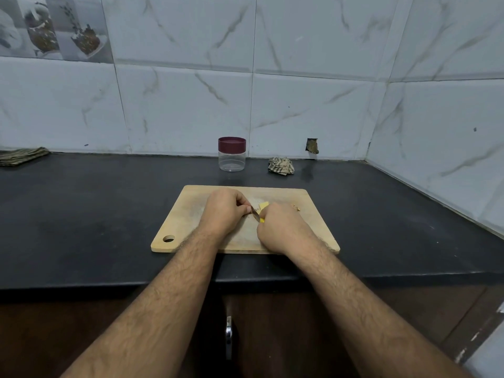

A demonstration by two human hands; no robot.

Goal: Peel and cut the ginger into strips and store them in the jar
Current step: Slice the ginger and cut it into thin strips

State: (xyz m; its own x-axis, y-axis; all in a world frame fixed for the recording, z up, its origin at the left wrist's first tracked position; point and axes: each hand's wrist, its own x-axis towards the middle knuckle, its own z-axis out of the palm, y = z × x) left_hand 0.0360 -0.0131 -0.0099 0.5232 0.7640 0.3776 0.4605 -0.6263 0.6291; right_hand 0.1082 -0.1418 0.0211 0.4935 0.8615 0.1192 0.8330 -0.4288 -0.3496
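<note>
Lidded jar (231, 156) (empty) behind ginger (263, 205)

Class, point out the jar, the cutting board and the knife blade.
jar (231, 159): head view, clear body below the maroon lid.
cutting board (188, 216): head view, bare left part.
knife blade (255, 214): head view, metal between the hands.

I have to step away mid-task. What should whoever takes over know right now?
Left hand pins something small on the cutting board; it is mostly hidden.
Right hand has a grip on a yellow-handled knife, blade down between the hands.
Pale ginger shows by the blade; peel scraps lie to the right.
Jar stands behind the board, lid on, empty.
Left: finish cutting, open jar, fill it.
</note>
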